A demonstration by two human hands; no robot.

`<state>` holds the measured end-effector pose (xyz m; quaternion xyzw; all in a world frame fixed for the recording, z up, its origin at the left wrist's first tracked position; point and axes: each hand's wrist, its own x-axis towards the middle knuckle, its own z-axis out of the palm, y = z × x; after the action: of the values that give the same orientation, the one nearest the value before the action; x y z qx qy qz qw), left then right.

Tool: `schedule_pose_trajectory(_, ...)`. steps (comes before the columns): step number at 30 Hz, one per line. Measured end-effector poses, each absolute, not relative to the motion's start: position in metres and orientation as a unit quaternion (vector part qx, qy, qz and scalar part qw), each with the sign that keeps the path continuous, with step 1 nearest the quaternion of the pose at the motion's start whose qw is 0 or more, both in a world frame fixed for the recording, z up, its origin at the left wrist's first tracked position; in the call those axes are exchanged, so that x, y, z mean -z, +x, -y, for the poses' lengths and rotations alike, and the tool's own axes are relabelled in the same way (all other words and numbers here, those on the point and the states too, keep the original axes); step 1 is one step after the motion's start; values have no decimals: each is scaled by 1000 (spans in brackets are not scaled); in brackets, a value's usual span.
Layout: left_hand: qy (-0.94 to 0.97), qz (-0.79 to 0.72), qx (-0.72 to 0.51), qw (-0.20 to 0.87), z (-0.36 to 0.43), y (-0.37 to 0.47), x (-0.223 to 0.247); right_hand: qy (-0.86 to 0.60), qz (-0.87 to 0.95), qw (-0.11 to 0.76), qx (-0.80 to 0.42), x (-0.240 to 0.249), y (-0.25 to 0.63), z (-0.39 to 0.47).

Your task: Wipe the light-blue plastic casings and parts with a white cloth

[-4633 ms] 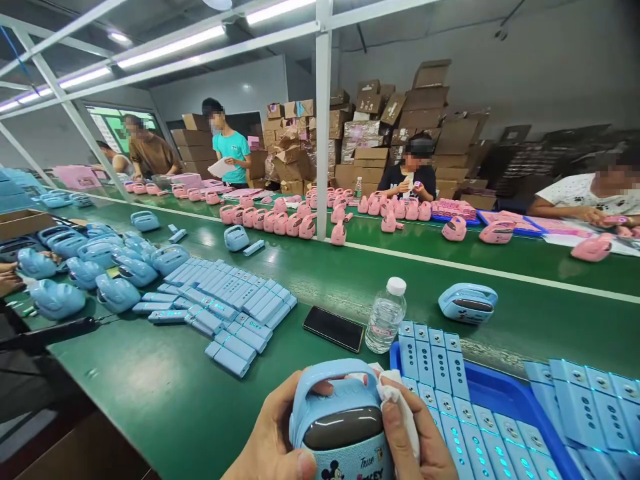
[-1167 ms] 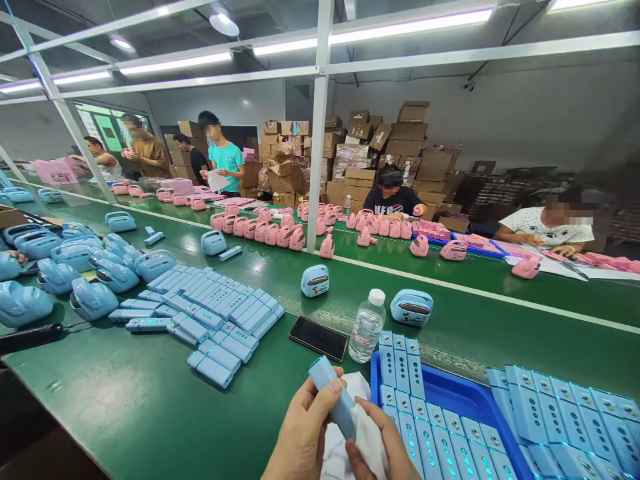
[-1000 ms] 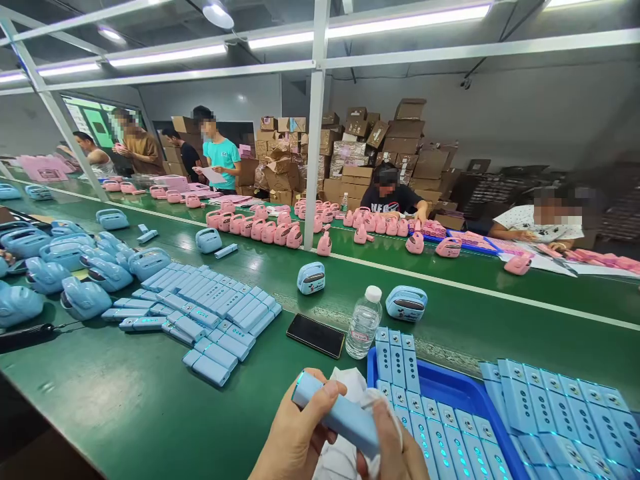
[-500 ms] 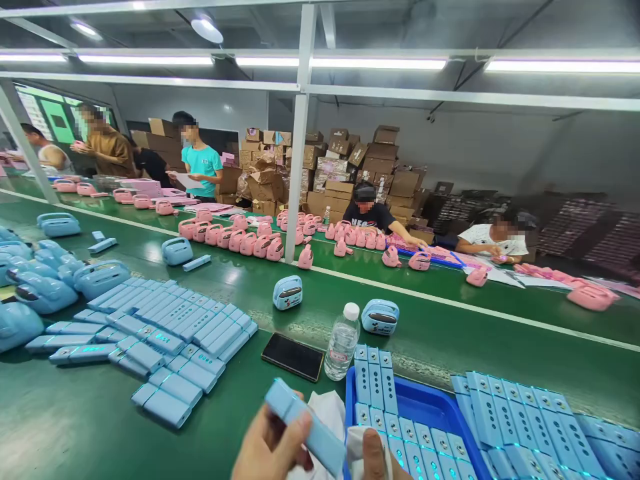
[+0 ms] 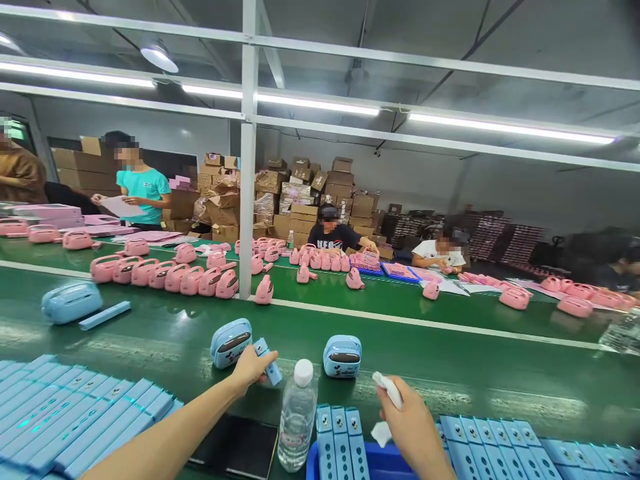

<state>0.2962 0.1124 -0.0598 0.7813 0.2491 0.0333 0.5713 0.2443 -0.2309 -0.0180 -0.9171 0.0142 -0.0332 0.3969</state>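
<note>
The blue plastic tray (image 5: 380, 460) at the near edge holds light-blue rectangular bar units standing in rows; three (image 5: 340, 440) show at its left end, the rest run out of view. Just left of the tray stands one clear plastic water bottle with a white cap (image 5: 297, 417), and left of the bottle lies one black phone (image 5: 235, 440).

Beyond the bottle, on the green tabletop (image 5: 450, 360), the left hand (image 5: 250, 368) is stretched out, its fingers closed around one small light-blue bar (image 5: 267, 360), held just right of a rounded light-blue speaker with a dark top (image 5: 230, 342). A second such speaker (image 5: 343, 355) sits past the bottle to its right, a third (image 5: 71, 301) well to the left.

The right hand (image 5: 407, 427) hovers over the tray with its fingers clenched on a white cloth (image 5: 387, 390); a scrap below may be part of it.

Right of the second speaker the green surface lies open up to the white line.
</note>
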Motion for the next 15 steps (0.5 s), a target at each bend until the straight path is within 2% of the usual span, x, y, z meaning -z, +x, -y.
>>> schedule_pose_trajectory(4,782,-273,-34,559,-112,310,84,-927,42,368,55,20,327,212)
schedule_pose_trajectory(8,783,-255,-74,563,-118,290,98,-939,108,323,55,35,380,190)
schedule_pose_trajectory(12,777,-174,-142,588,-138,234,86,-948,146,275,68,32,382,188)
schedule_pose_trajectory(15,759,-135,-211,602,-148,172,64,-948,167,253,98,5,352,210)
